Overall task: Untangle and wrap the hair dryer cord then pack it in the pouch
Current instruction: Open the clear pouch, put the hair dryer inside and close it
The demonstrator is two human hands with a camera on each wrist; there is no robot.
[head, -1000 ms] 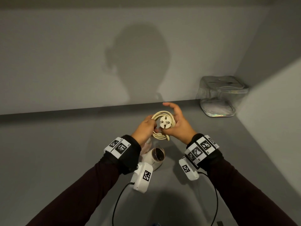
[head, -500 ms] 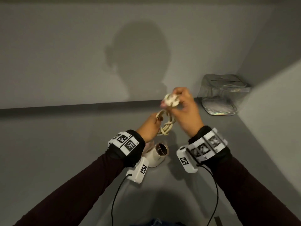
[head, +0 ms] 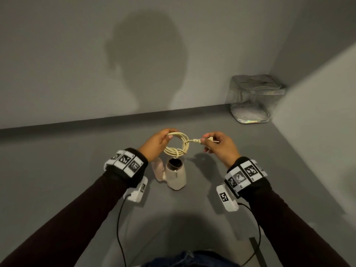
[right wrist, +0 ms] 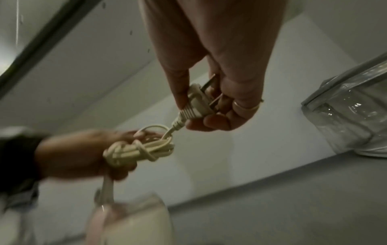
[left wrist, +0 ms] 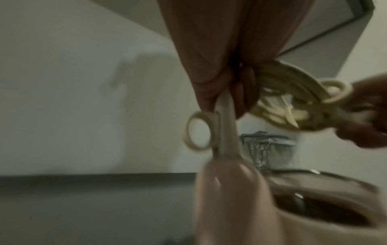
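Note:
A small cream and pink hair dryer (head: 176,175) stands on the grey surface below my hands, its open barrel up (left wrist: 322,210) (right wrist: 134,222). Its cream cord (head: 176,145) is coiled into a ring with a turn wound round the loops (right wrist: 140,151) (left wrist: 280,99). My left hand (head: 158,143) grips the coil at its left side. My right hand (head: 217,145) pinches the plug (head: 207,140) (right wrist: 196,102), prongs toward the palm, pulling a short length of cord out to the right. The clear pouch (head: 254,99) stands at the back right corner.
Grey walls close in at the back and on the right (head: 317,122). The pouch (right wrist: 351,119) stands beside the right wall. Black cables (head: 120,228) run from the wrist cameras toward me. Blue cloth (head: 185,261) shows at the bottom edge.
The plug was lifted up out of the coil, then drawn right and down. Now both hands hold level, the coil left and the plug right, with the cord end pulled taut between them.

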